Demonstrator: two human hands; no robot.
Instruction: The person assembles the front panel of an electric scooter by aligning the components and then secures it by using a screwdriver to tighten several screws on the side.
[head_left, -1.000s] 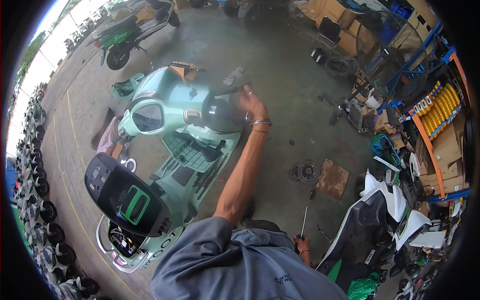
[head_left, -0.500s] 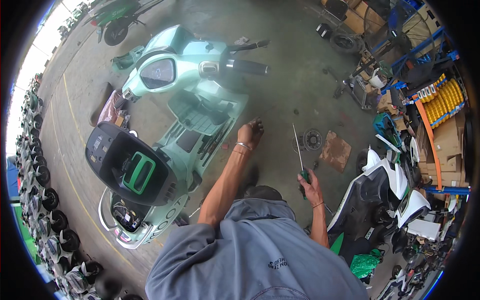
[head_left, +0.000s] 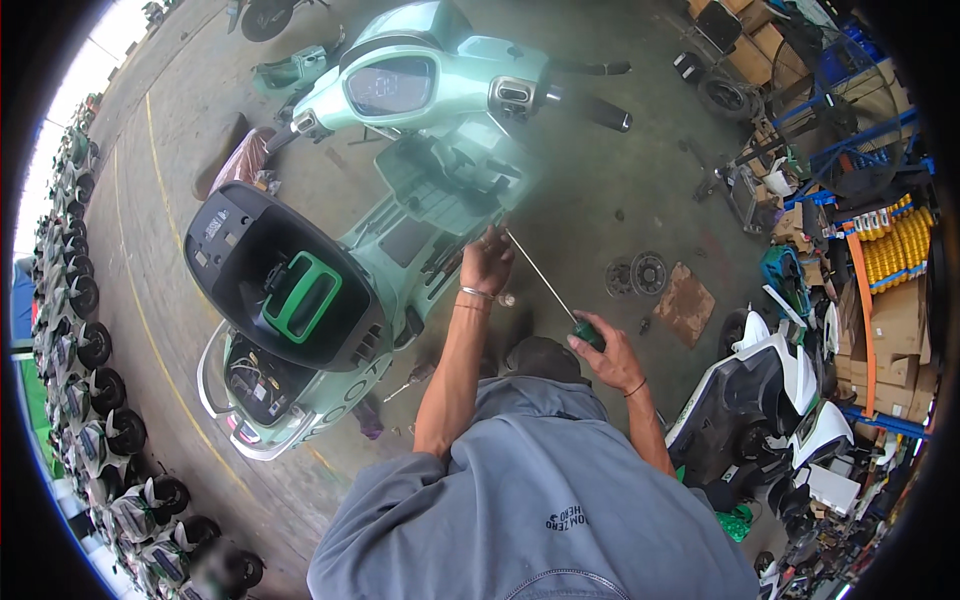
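Observation:
A long thin screwdriver (head_left: 543, 281) with a dark green handle is gripped in my right hand (head_left: 612, 358). Its shaft slants up and left, and the tip ends beside the fingertips of my left hand (head_left: 487, 262). That hand wears a metal bangle and is held at the side of a mint-green scooter (head_left: 400, 235), near the edge of the footboard. Its fingers are curled together; what lies between them is hidden. The scooter's dark seat (head_left: 225, 235) is tipped up, with a green loop-shaped part (head_left: 303, 297) on it, and wiring shows in the opening behind.
Two round wheel-like discs (head_left: 649, 272) and a brown flat piece (head_left: 685, 305) lie on the floor to the right. Beyond them stands a white and black scooter body (head_left: 735, 375). A drill-like tool (head_left: 410, 380) lies by my left forearm. Rows of scooters (head_left: 95, 340) line the far left.
My right hand has moved up and left, swinging the screwdriver's tip to my left hand. The left hand has come against the scooter's side. The view has shifted.

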